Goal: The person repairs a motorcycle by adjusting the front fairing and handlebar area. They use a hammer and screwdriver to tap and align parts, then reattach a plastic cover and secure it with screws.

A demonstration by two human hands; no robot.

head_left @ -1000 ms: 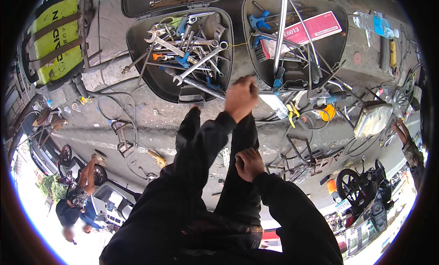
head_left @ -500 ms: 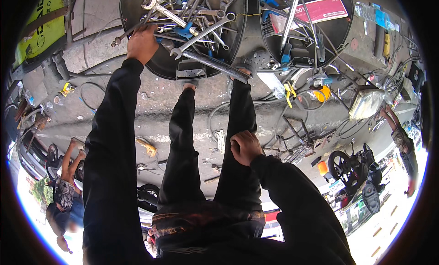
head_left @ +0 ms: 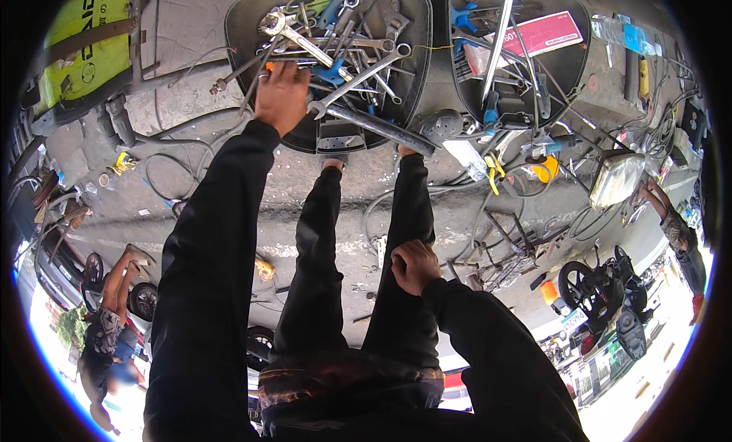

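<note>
My left hand [head_left: 282,97] reaches over the near left side of a black tool bin [head_left: 418,76], back of the hand up. Its fingers bend down among the tools, beside a small orange piece; their tips are hidden. Right of it lie a large combination wrench [head_left: 358,80], a wrench with a bright steel shank [head_left: 305,43], blue-handled pliers [head_left: 332,73] and an adjustable wrench [head_left: 393,21]. A dark metal tube [head_left: 377,128] slants across the bin's near edge. My right hand [head_left: 415,265] rests on my right leg, fingers curled in, nothing visible in them.
A second black bin [head_left: 581,84] at the right holds rods, blue-handled tools and a pink-red packet [head_left: 541,36]. Cables [head_left: 374,213], a yellow-handled tool [head_left: 494,172] and a metal frame [head_left: 518,236] lie on the ground. Motorcycles [head_left: 587,289] and other people [head_left: 107,328] are farther off.
My left hand has shifted right, from the bin's left rim to over the tools. My right hand stays on my leg. The whole view has moved slightly.
</note>
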